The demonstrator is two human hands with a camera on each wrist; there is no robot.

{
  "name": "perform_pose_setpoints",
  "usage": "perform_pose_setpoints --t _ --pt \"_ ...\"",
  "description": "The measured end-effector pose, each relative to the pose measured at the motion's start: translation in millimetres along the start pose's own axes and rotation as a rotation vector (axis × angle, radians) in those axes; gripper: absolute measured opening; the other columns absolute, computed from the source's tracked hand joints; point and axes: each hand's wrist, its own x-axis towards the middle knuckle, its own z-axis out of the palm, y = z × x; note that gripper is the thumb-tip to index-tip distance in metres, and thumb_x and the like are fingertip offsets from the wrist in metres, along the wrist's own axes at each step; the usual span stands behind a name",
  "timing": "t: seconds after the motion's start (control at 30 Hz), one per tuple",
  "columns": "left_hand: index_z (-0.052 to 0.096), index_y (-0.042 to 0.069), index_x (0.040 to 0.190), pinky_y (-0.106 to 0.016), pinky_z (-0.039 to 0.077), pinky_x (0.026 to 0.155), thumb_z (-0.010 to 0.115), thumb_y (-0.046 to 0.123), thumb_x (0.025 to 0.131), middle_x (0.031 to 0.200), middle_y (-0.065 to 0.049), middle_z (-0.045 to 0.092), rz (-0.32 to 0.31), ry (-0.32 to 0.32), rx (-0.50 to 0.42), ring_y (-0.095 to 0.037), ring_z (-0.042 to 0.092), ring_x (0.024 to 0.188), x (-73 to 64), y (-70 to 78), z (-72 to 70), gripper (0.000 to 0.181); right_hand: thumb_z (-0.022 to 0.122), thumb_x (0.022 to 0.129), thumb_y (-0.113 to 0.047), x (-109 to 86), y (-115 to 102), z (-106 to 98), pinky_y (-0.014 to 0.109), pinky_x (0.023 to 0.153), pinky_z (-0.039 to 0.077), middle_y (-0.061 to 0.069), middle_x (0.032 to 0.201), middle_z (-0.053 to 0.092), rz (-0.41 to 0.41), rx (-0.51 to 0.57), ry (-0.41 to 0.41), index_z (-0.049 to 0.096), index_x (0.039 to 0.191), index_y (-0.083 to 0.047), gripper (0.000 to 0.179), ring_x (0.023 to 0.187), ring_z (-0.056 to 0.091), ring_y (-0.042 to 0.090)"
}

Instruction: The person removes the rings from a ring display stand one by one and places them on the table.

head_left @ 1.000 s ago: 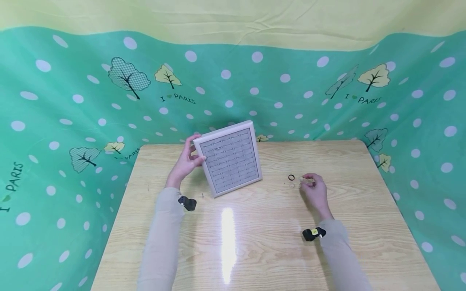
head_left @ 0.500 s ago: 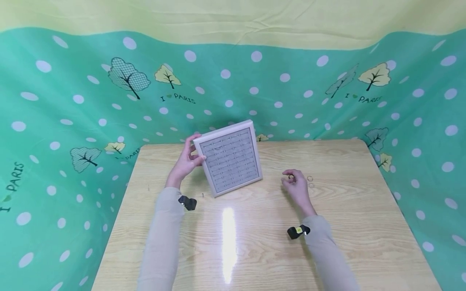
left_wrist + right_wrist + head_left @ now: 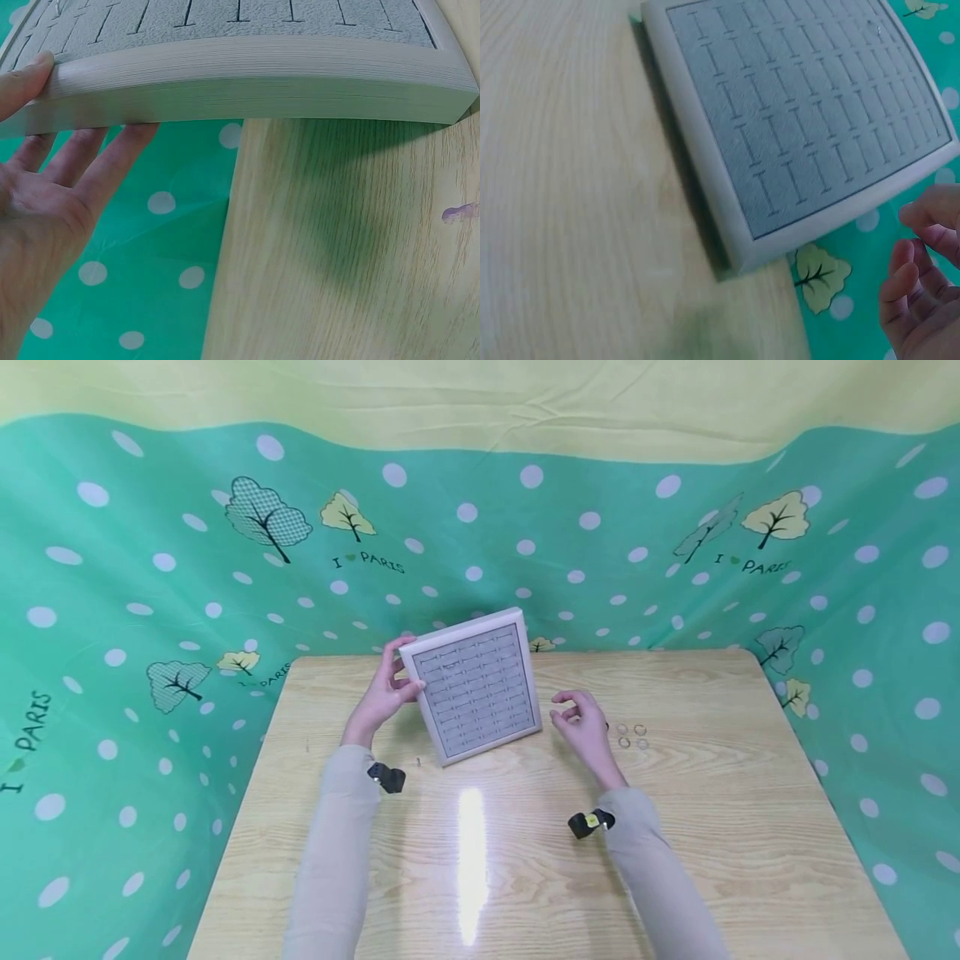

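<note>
My left hand (image 3: 381,697) grips the upper left edge of a ring display tray (image 3: 480,693), thumb on the frame and fingers beneath, as the left wrist view shows. The tray stands tilted, its grey slotted pad facing me. A small ring (image 3: 450,666) sits in an upper slot. My right hand (image 3: 585,722) hovers just right of the tray, fingers curled and fingertips close together. In the right wrist view, no object shows between those fingertips (image 3: 911,215). Several rings (image 3: 640,729) lie on the table to its right; a dark ring is partly hidden by the hand.
A wooden table (image 3: 525,843) carries everything, with a bright light reflection at its middle. Left of the tray's lower corner is a tiny mark or object (image 3: 417,762). Behind hangs a green dotted curtain (image 3: 480,552), close to the table's far edge.
My right hand has moved left from the rings toward the tray, uncovering several of them. The left hand and tray have stayed in place.
</note>
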Motion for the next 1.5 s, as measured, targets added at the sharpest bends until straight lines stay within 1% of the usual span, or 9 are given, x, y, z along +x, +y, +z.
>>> perform_pose_setpoints --t 0.23,0.37,0.53,0.67,0.87,1.03,1.23,1.3,1.5 --pt "0.022 0.021 0.149 -0.049 0.057 0.077 0.053 -0.019 0.085 0.132 -0.027 0.044 -0.003 -0.006 -0.006 -0.051 0.055 0.107 0.4 -0.3 -0.5 0.081 0.066 0.081 0.008 11.6 -13.5 14.6 0.017 0.057 0.048 0.016 0.109 0.054 -0.024 0.030 -0.039 0.064 0.103 0.003 0.022 0.076 0.056 0.023" --pt "0.023 0.022 0.148 -0.049 0.057 0.077 0.054 -0.018 0.086 0.132 -0.027 0.044 -0.007 0.000 -0.001 -0.051 0.055 0.106 0.6 -0.8 -0.8 0.080 0.066 0.081 0.009 16.4 -21.1 23.5 0.019 0.056 0.050 0.018 0.113 0.055 -0.068 0.056 -0.074 0.064 0.108 0.007 0.027 0.076 0.057 0.024" --pt "0.027 0.030 0.147 -0.048 0.057 0.078 0.054 -0.018 0.085 0.134 -0.026 0.044 -0.015 0.000 -0.007 -0.049 0.055 0.108 1.3 -1.4 -0.8 0.082 0.066 0.082 0.008 22.2 -28.7 33.8 0.021 0.059 0.054 0.018 0.114 0.055 -0.097 0.076 -0.114 0.063 0.113 0.006 0.031 0.077 0.057 0.026" --pt "0.027 0.032 0.147 -0.048 0.057 0.079 0.054 -0.018 0.085 0.135 -0.025 0.043 -0.018 -0.001 -0.014 -0.048 0.055 0.110 2.1 -0.7 -0.8 0.084 0.066 0.082 0.007 26.1 -36.5 41.9 0.025 0.064 0.056 0.017 0.115 0.056 -0.096 0.066 -0.129 0.064 0.114 0.004 0.032 0.079 0.058 0.025" --pt "0.025 0.027 0.148 -0.049 0.057 0.079 0.053 -0.018 0.085 0.133 -0.026 0.044 -0.024 0.004 -0.014 -0.049 0.055 0.109 2.0 -0.9 -1.1 0.082 0.066 0.083 0.006 32.4 -47.3 52.5 0.028 0.068 0.057 0.015 0.114 0.058 -0.108 0.035 -0.146 0.065 0.113 0.002 0.031 0.080 0.060 0.023" --pt "0.024 0.026 0.148 -0.049 0.056 0.079 0.054 -0.018 0.086 0.134 -0.026 0.044 -0.025 0.006 -0.011 -0.049 0.055 0.109 1.2 -0.6 -1.5 0.082 0.066 0.082 0.006 39.1 -59.3 59.2 0.028 0.071 0.056 0.013 0.113 0.059 -0.166 0.027 -0.159 0.065 0.113 0.002 0.031 0.080 0.061 0.022" --pt "0.023 0.023 0.149 -0.048 0.057 0.079 0.054 -0.018 0.085 0.133 -0.028 0.043 -0.023 0.006 -0.019 -0.051 0.054 0.108 1.1 0.2 -1.5 0.082 0.067 0.082 0.006 46.8 -77.8 66.1 0.027 0.069 0.056 0.015 0.112 0.058 -0.235 0.017 -0.181 0.065 0.112 0.003 0.030 0.080 0.062 0.024" --pt "0.024 0.024 0.148 -0.048 0.057 0.079 0.054 -0.019 0.085 0.133 -0.028 0.043 -0.025 0.007 -0.020 -0.051 0.054 0.108 1.3 -0.1 -1.5 0.082 0.067 0.082 0.007 48.6 -83.1 68.6 0.026 0.070 0.056 0.016 0.113 0.058 -0.256 0.011 -0.190 0.065 0.111 0.004 0.029 0.080 0.062 0.024" --pt "0.025 0.024 0.147 -0.050 0.056 0.079 0.053 -0.020 0.085 0.134 -0.028 0.042 -0.016 0.002 -0.030 -0.052 0.053 0.108 1.4 -1.0 -0.7 0.082 0.067 0.083 0.005 53.9 -90.5 79.9 0.024 0.070 0.055 0.014 0.115 0.060 -0.280 -0.021 -0.211 0.066 0.112 0.002 0.029 0.080 0.061 0.020"
